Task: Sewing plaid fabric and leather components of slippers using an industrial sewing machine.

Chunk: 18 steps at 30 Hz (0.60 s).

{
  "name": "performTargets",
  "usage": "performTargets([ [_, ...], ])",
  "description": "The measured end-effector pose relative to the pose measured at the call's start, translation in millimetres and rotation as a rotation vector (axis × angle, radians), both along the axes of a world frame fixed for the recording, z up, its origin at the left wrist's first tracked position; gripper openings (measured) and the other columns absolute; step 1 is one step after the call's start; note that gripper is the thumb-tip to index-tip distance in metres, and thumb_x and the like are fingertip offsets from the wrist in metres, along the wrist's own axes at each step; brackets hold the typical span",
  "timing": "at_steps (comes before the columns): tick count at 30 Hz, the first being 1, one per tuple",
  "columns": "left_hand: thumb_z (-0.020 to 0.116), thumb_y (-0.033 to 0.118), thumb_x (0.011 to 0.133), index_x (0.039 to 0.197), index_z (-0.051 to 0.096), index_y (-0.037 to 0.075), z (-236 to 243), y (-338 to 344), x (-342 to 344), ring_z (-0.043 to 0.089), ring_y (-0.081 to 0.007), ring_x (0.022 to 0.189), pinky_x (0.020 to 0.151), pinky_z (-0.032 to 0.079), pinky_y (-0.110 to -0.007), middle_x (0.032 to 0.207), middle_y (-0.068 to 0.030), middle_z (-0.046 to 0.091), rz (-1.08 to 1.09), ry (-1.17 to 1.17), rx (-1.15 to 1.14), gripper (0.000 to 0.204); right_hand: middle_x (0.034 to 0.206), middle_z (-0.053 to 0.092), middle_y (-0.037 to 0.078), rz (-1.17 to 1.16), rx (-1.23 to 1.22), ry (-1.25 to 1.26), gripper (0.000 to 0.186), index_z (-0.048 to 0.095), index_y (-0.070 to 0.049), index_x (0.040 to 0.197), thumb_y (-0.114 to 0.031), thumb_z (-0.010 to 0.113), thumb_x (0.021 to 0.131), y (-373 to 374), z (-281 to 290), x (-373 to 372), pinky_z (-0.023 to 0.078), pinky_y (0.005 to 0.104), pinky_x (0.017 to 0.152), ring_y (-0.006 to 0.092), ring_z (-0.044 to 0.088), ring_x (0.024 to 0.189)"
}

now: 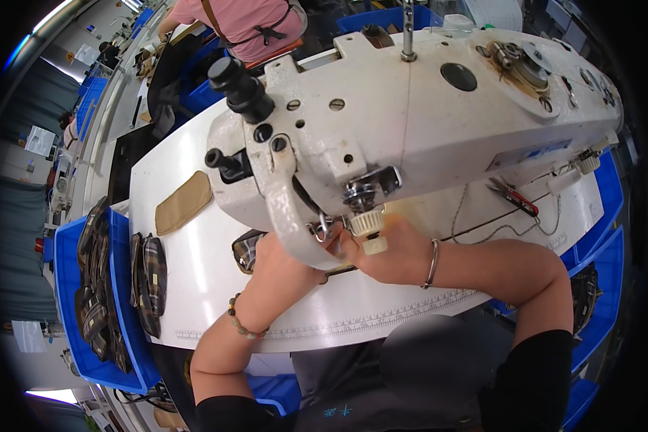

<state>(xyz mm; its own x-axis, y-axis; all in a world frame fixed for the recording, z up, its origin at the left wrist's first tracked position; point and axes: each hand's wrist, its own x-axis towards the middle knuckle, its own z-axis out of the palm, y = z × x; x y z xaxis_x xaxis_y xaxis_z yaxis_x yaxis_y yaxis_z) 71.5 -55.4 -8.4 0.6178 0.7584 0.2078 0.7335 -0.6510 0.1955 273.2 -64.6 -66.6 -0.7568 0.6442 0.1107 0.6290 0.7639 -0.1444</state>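
Both my hands meet under the head of a white sewing machine (324, 129), close to the needle area. My left hand (284, 263) is curled over a dark plaid fabric piece (245, 250), whose end sticks out at its left. Its fingertips are hidden behind the machine's white curved arm. Curled from the other side, my right hand (394, 252) has its fingers closed at the same piece, of which a thin dark edge shows between the hands. The machine's cream knob partly covers these fingers. What lies right under the needle is hidden.
A tan fabric piece (184, 203) lies on the white table (266, 324) at left. Plaid pieces (148, 284) rest beside a blue bin (72, 302) holding several more. Red-handled thread snips (515, 198) and a loose cord lie at right. Blue bins (605, 302) stand at right; a person in pink sits beyond.
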Motion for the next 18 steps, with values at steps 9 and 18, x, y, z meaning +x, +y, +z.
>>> performTargets([
  [9,0.076,0.015,0.077,0.086,0.076,0.011,2,-1,9,0.066,-0.0274,0.062,0.053,0.053,-0.037,0.078,-0.0068,0.065,0.066,0.013,-0.037,0.01,0.085,0.069,0.006,-0.138,-0.194,0.323,0.013,0.065,-0.008,0.097,-0.012,0.054,0.09,7,-8,0,0.054,0.0367,0.065,0.0267,0.069,0.077],
  [18,0.076,0.016,0.077,0.091,0.072,0.011,2,-1,7,0.066,-0.0288,0.064,0.054,0.052,-0.04,0.077,-0.0068,0.065,0.055,0.001,-0.036,0.015,0.076,0.067,0.007,-0.165,-0.18,0.353,0.011,0.065,-0.008,0.091,-0.012,0.055,0.089,14,-18,3,0.054,0.0365,0.062,0.0244,0.069,0.071],
])
